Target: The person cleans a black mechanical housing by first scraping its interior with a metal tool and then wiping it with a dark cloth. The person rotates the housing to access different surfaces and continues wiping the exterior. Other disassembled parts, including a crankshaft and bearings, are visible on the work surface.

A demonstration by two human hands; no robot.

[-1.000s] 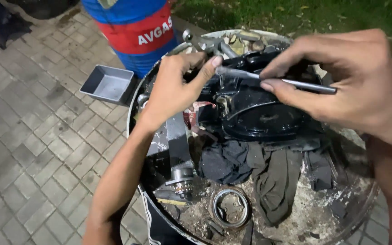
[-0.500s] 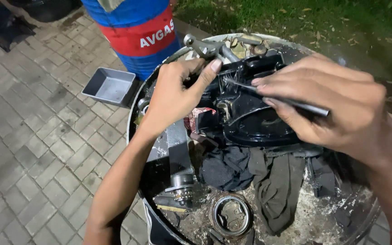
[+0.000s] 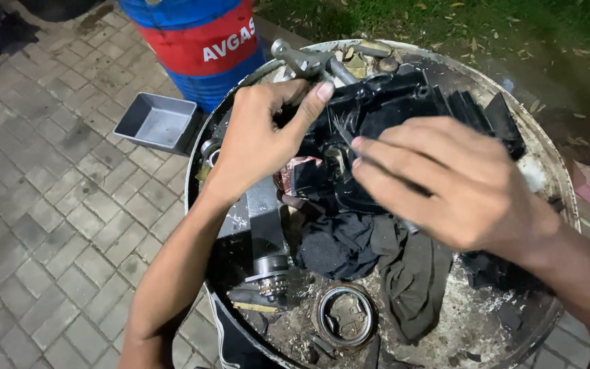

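A big blue and red drum (image 3: 192,48) stands at the top, on the grey brick floor (image 3: 42,205). Just beside it sits a small grey metal tray (image 3: 157,123). On the dirty round drum top (image 3: 548,171) lies a dark rag (image 3: 404,273), all crumpled. Near the bottom edge lies a round metal ring (image 3: 345,316). To its left stands a shiny bearing part (image 3: 271,273). Some grey metal rods (image 3: 308,63) rest at the far rim. Green grass (image 3: 513,34) with dry leaves grows behind.
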